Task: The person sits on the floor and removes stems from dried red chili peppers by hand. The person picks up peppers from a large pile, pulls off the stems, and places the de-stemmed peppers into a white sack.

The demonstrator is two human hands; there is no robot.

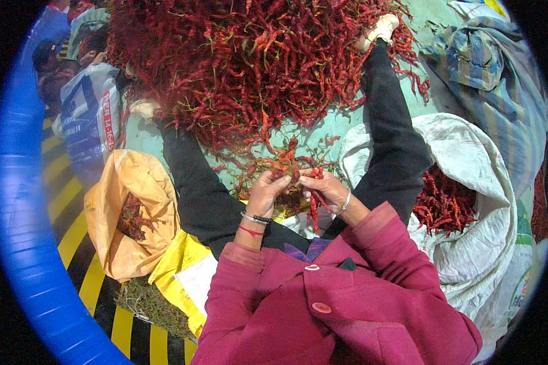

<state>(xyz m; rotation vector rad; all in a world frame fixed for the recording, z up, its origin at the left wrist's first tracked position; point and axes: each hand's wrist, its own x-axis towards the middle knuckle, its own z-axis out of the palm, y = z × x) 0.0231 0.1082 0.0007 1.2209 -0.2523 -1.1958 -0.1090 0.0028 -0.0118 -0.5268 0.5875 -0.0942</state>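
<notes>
Both my hands are close together in front of my lap. Between the thumb and fingers of my left hand (270,186) are pinched some dried red chillies (287,160), with a paler orange one among them. My right hand (325,187) grips several more red chillies (316,209), which hang down below the fingers. The two sets of fingertips nearly meet. Under and beyond the hands, loose chillies and green stems (251,175) lie on the pale green sheet (287,132). A great heap of dried red chillies (255,64) spreads out past my legs.
An open white woven sack (470,269) with red chillies in it stands at my right. On the left are an orange bag (139,255) holding chilli bits, a yellow bag (182,260), and a white-and-blue bag (89,109). A striped cloth bundle (497,91) lies far right.
</notes>
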